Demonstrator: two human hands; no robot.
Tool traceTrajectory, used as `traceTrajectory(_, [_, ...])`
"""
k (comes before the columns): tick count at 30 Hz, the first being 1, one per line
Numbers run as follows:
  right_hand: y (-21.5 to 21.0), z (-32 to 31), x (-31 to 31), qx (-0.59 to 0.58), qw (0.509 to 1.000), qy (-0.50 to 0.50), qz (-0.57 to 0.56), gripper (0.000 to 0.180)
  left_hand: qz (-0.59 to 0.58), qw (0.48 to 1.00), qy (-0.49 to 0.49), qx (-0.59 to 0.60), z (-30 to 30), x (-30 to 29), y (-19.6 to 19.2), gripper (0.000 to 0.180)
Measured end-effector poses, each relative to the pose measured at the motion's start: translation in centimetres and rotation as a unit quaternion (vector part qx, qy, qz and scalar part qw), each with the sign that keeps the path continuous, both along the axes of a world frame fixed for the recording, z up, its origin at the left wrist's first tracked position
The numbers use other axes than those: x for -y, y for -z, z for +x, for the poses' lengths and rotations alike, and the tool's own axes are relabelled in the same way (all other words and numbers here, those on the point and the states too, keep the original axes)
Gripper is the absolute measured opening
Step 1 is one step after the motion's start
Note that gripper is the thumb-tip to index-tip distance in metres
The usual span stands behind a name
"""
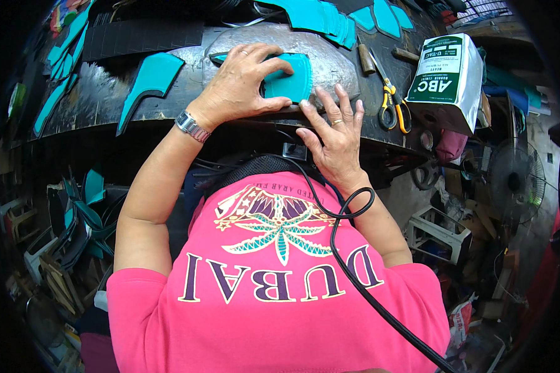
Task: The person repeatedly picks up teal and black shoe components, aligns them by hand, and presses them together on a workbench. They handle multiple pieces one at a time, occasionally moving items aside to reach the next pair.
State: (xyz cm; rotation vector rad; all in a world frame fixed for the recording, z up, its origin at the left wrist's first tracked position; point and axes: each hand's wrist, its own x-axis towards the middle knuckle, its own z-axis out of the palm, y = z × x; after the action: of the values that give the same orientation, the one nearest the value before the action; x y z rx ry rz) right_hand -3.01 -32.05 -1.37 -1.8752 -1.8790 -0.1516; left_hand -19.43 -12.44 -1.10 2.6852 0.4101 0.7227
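My left hand (242, 81) lies palm down on a small teal fabric piece (289, 78) that rests on a worn grey metal plate (330, 53) on the dark workbench (106, 99). Its fingers press the piece from the left and top. My right hand (336, 137) sits at the bench's near edge, fingers spread, with fingertips touching the lower right corner of the teal piece. A metal watch is on the left wrist and a ring on the right hand.
Yellow-handled scissors (392, 99) lie right of the plate, beside a green and white box (448, 74). Cut teal pieces (149, 78) lie left, with more stacked at the back (330, 18). Black ribbed strips (143, 37) lie at the back left. A fan (513, 183) stands at the right.
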Motion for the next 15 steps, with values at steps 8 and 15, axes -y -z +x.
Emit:
traceTrajectory(8, [-0.2,1.7,-2.5,-0.078,0.996,0.028,-0.014,0.043,0.0,1.0,-0.005,-0.002,-0.1,0.0,0.1,0.052])
traceTrajectory(15, [0.7,3.9,-7.7,-0.013,0.996,0.044,-0.072,0.056,0.016,1.0,-0.012,0.022,0.3,0.1,0.3,0.052])
